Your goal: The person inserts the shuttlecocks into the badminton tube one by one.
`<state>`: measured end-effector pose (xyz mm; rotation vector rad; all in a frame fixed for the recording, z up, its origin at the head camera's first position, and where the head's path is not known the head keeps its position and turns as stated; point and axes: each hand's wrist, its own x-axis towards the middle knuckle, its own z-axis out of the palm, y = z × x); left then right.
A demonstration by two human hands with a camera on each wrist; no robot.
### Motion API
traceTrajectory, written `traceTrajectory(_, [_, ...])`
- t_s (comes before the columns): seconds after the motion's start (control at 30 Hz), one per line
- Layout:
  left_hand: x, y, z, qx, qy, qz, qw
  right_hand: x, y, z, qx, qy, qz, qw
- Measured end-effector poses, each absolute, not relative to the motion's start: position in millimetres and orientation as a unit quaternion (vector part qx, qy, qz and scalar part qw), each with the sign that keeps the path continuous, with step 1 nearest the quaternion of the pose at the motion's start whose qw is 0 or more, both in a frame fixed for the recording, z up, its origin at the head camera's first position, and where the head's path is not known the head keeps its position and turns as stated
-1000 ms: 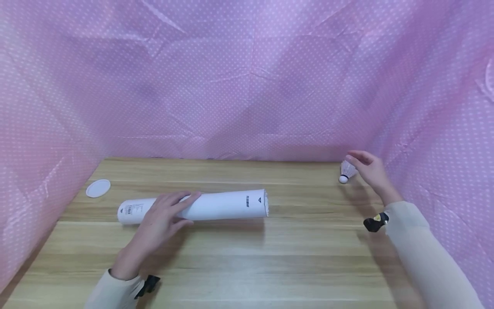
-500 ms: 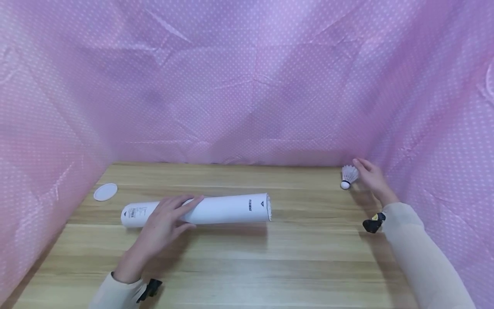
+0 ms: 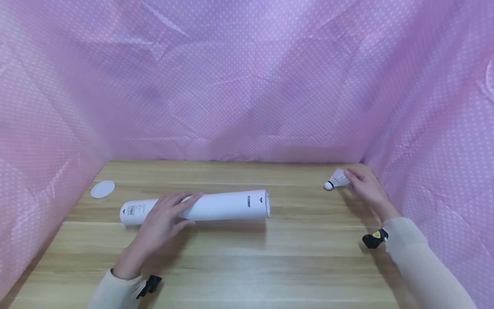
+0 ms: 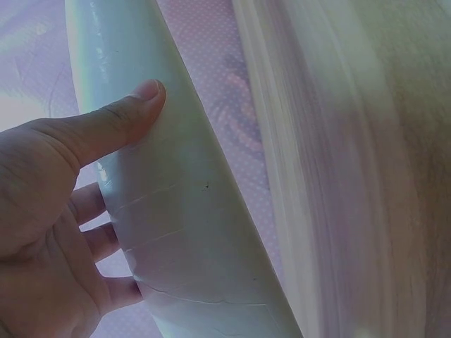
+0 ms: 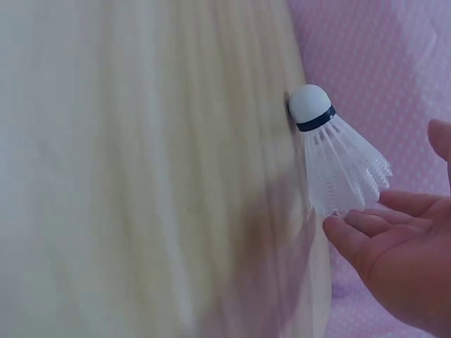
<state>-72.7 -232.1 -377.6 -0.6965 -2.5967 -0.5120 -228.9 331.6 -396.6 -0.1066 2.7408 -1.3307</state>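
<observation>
A long white shuttlecock tube (image 3: pixel 227 206) lies across the table. My left hand (image 3: pixel 164 214) rests over its left half. In the left wrist view the thumb lies along one side of the tube (image 4: pixel 190 211), and the other fingers (image 4: pixel 102 239) reach round behind it. At the far right a white shuttlecock (image 3: pixel 336 179) points its cork left. My right hand (image 3: pixel 366 189) is at its feather end. In the right wrist view several fingertips touch the skirt rim of the shuttlecock (image 5: pixel 342 165), while the thumb (image 5: pixel 440 139) stands apart from it.
A round white lid (image 3: pixel 103 189) lies flat at the far left of the wooden table (image 3: pixel 293 266). Pink dotted cloth (image 3: pixel 251 86) hangs behind the table and along both sides.
My right hand has come down and leftward onto the feather end. The shuttlecock has shifted left and turned, its cork now pointing more to the left. My left hand stays on the tube.
</observation>
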Motion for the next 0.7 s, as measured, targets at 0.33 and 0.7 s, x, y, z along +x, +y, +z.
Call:
traceTrajectory(0.33, [-76.0, -231.0, -379.1, -0.249, -0.931, -0.191, 0.186, -204.1, 327.3, -393.5, -0.042, 0.881, -0.455, 0.123])
traceTrajectory(0.7, [-77.3, -230.7, -377.9, -0.251, -0.931, -0.195, 0.179, -218.5, 342.2, -402.1, -0.154, 0.900, -0.391, 0.117])
